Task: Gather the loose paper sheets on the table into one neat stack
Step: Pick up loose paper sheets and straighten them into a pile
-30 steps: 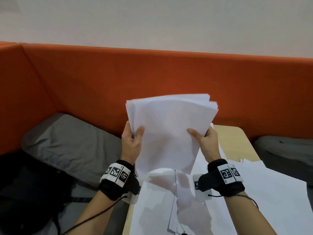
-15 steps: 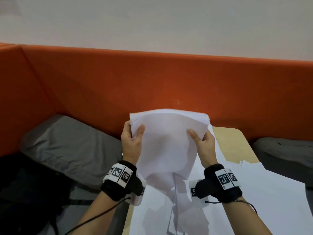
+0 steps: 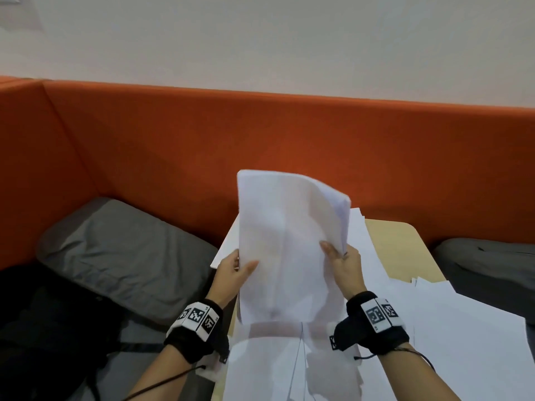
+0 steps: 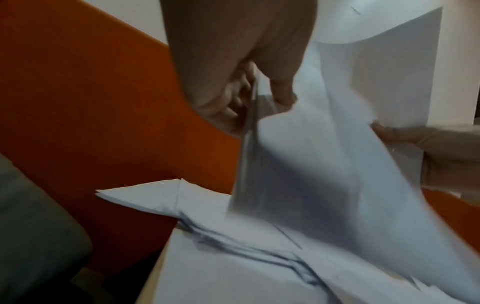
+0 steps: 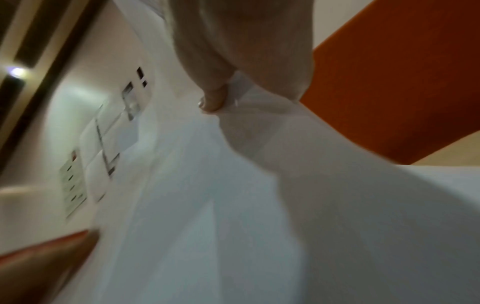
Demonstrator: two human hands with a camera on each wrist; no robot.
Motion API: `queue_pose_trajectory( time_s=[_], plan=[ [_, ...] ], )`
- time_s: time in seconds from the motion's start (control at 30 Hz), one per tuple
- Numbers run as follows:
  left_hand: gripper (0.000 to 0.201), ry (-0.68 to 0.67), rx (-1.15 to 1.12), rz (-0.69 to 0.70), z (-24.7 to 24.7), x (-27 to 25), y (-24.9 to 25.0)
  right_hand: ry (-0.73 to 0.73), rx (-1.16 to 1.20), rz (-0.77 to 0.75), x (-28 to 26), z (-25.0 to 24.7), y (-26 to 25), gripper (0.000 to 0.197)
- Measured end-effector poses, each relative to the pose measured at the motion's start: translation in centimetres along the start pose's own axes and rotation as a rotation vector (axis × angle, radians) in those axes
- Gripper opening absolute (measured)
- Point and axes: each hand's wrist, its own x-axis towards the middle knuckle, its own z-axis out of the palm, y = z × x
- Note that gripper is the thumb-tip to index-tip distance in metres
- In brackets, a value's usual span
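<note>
I hold a bundle of white paper sheets [image 3: 285,244] upright above the table. My left hand [image 3: 236,270] pinches its left edge, thumb on the near face. On the right edge my right hand [image 3: 343,261] grips it, thumb in front. The bundle bows, and its lower edge meets the loose sheets [image 3: 451,337] spread over the table. In the left wrist view the left hand [image 4: 257,96] pinches the bundle [image 4: 337,160] and the right hand [image 4: 426,142] shows at the right. The right wrist view is blurred, with the right hand's thumb [image 5: 214,102] on the paper [image 5: 233,205].
A light wooden table [image 3: 402,250] shows bare at its far right corner. An orange padded seat back [image 3: 260,146] runs behind it. Grey cushions lie left [image 3: 121,253] and right [image 3: 489,267], with a black bag [image 3: 43,328] at lower left.
The bundle dropped towards the table and came back up, now turned narrower with its top edges closer together. Both hands kept their grip on its side edges.
</note>
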Motion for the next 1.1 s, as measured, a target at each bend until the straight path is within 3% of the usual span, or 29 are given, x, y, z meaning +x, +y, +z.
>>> queue_pose_trajectory(
  time_s=[0.1,0.2,0.27,0.4,0.53,0.67,0.97,1.07,1.1],
  plan=[
    [0.016,-0.23,0.059,-0.171,-1.0,-0.7,-1.5,0.062,0.112,0.069,0.9,-1.3,-0.8,0.025],
    [0.009,-0.334,0.174,-0.338,-1.8,-1.3,-2.9,0.07,0.083,0.147,1.5,-2.2,-0.1,0.026],
    [0.013,-0.284,0.219,-0.403,-2.2,-1.3,-4.1,0.045,0.016,0.214,1.3,-2.6,1.1,0.021],
    [0.005,-0.072,0.452,-0.389,-2.7,-1.3,-6.5,-0.039,-0.145,0.349,0.6,-2.8,4.6,0.019],
    [0.036,-0.075,0.551,-0.459,-1.6,-1.4,-7.8,-0.108,-0.32,0.48,0.1,-3.0,9.8,0.03],
    [0.047,-0.034,0.55,-0.48,-1.1,-1.3,-8.0,-0.142,-0.413,0.516,-0.3,-3.4,12.1,0.025],
    [0.038,0.051,0.595,-0.581,-0.5,-1.4,-6.5,-0.176,-0.433,0.506,0.1,-3.7,12.3,0.021],
    [0.002,0.052,0.569,-0.579,-0.5,-1.8,-6.0,-0.181,-0.431,0.493,0.0,-3.8,12.3,0.021],
    [0.016,0.047,0.565,-0.59,-0.5,-1.8,-6.5,-0.181,-0.43,0.49,0.0,-3.8,12.4,0.021]
  ],
)
